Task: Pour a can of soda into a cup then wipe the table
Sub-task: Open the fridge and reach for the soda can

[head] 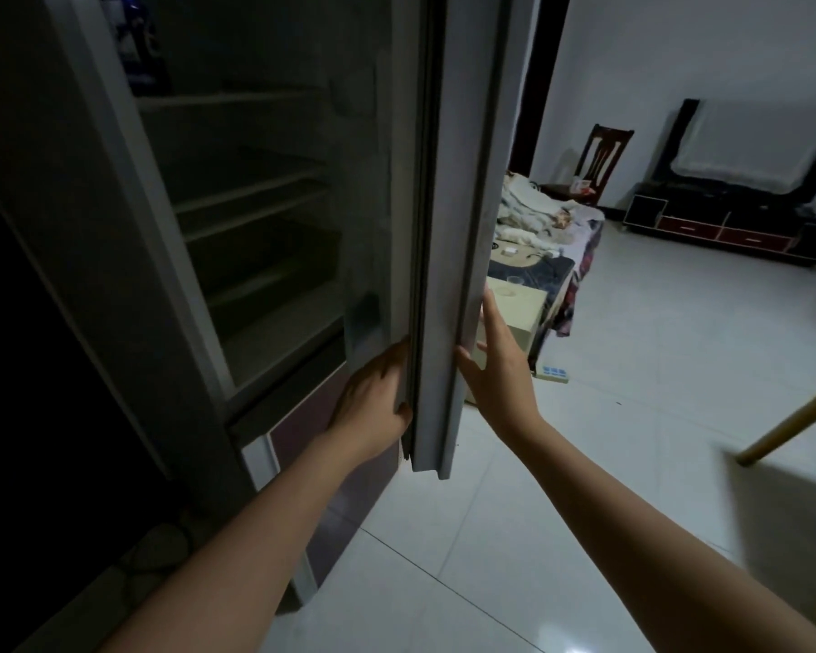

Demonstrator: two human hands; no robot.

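Observation:
I stand at an open fridge whose grey door [448, 228] is seen edge-on in the middle of the view. My left hand [373, 398] grips the door's inner edge low down, fingers curled round it. My right hand [500, 365] lies flat against the door's outer face, fingers straight. Dark shelves [255, 200] fill the fridge; a blue and white object [133, 35], possibly a can, sits on the top shelf at the upper left. A clear glass cup [514, 281] stands on a pale small table [519, 313] behind the door.
A bed with rumpled bedding [538, 214] lies beyond the small table. A dark wooden chair [601, 157] and a low TV cabinet [726, 223] stand by the far wall. A wooden table leg [792, 426] juts in at the right. White tiled floor [632, 369] spreads between them.

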